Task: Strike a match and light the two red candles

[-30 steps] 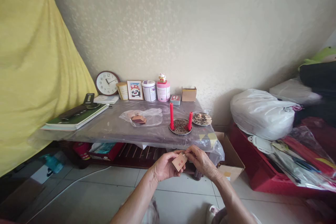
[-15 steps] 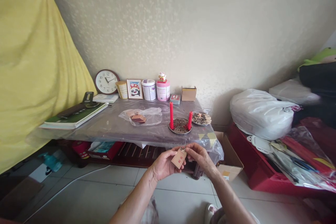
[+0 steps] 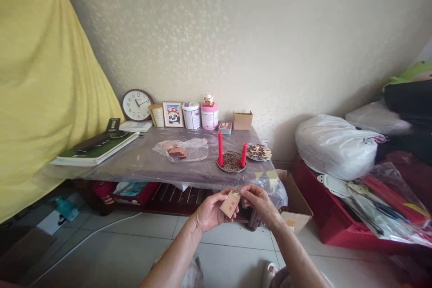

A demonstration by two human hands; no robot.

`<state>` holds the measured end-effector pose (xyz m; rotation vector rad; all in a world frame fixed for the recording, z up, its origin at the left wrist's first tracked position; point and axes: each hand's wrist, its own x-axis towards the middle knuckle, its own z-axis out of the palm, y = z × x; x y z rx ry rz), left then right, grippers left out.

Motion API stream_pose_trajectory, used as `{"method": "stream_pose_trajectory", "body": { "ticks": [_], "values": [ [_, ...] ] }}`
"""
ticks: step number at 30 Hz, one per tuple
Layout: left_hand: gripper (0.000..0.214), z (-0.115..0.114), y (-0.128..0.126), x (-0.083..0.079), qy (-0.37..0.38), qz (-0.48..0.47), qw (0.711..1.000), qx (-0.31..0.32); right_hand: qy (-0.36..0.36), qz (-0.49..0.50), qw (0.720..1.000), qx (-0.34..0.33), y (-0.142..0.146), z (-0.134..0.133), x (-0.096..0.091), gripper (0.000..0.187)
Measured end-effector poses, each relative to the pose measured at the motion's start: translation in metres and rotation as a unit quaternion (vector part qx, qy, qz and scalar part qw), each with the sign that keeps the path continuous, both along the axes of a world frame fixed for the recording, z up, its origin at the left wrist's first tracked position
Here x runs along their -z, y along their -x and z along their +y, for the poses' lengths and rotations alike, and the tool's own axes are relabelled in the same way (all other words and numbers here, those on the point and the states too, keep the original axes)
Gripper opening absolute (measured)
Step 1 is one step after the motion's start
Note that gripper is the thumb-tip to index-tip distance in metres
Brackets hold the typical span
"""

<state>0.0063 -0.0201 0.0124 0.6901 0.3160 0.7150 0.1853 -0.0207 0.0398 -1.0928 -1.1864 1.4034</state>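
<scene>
Speckled cream wallpaper fills the background, with a yellow cloth (image 3: 43, 90) hanging at the far left. A tabletop (image 3: 141, 162) under a clear plastic sheet stands against the wall, and everything here is placed relative to it. Along its back edge are a round wall clock (image 3: 137, 105), a framed panda picture (image 3: 173, 114), tins and a small cardboard box (image 3: 243, 120). On top lie a green book (image 3: 94, 150), a plastic bag (image 3: 180, 149) holding a small stack of brown cards (image 3: 177, 152), two upright red candles (image 3: 220, 148) on a round metal plate (image 3: 231, 161), and a second plate of thin sticks (image 3: 258, 152).

Just in front of the tabletop's near edge, above the tiled floor (image 3: 219, 252), the person holds a small brown paper card (image 3: 230, 204) with red print. Its long axis tilts, rising toward the right hand, and its face turns up toward the camera. The left hand (image 3: 211, 211) cups it from below with curled fingers, while the right hand (image 3: 258, 202) pinches its upper corner between fingertips. Compared with a second ago, the card sits slightly higher, and both hands still grip it.
</scene>
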Motion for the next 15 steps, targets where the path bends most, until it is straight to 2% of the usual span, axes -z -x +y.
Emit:
{"method": "stream_pose_trajectory", "body": {
  "ticks": [8,15],
  "values": [
    [0.038,-0.0001,0.0000,0.0000,0.001,-0.008,1.000,-0.001,0.000,0.004,1.000,-0.013,0.0039,-0.0018,0.0018,0.032],
    [0.041,0.0002,0.0003,-0.0008,0.004,-0.012,1.000,-0.015,-0.024,0.037,0.999,0.025,-0.0019,0.0032,0.0039,0.031]
  ]
}}
